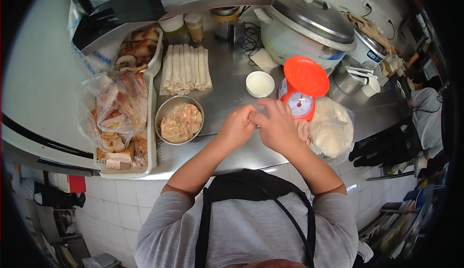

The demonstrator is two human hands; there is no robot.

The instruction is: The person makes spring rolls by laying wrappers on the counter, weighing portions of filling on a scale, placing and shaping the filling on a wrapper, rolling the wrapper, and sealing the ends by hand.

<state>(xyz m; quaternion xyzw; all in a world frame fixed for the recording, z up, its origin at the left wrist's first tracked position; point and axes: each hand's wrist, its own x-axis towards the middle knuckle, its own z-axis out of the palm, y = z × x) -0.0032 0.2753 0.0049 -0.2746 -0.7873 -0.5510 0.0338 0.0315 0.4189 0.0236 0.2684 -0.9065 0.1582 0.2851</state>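
My left hand and my right hand meet over the front of the steel counter, thumbs and fingertips together. Both are closed; whatever lies between the fingers is hidden or too small to name. Just beyond them sit a small white bowl and a red dial scale with a round red pan. To the left stands a metal bowl of minced filling. Behind it, pale uncooked rolls are stacked in a block. Right of my right hand lies a plastic bag of round pale wrappers.
Trays of cooked meat line the left side, partly under a clear plastic bag. A large lidded rice cooker stands at the back right, near a metal pot with utensils. A steel shelf overhangs the back. Another person stands at right.
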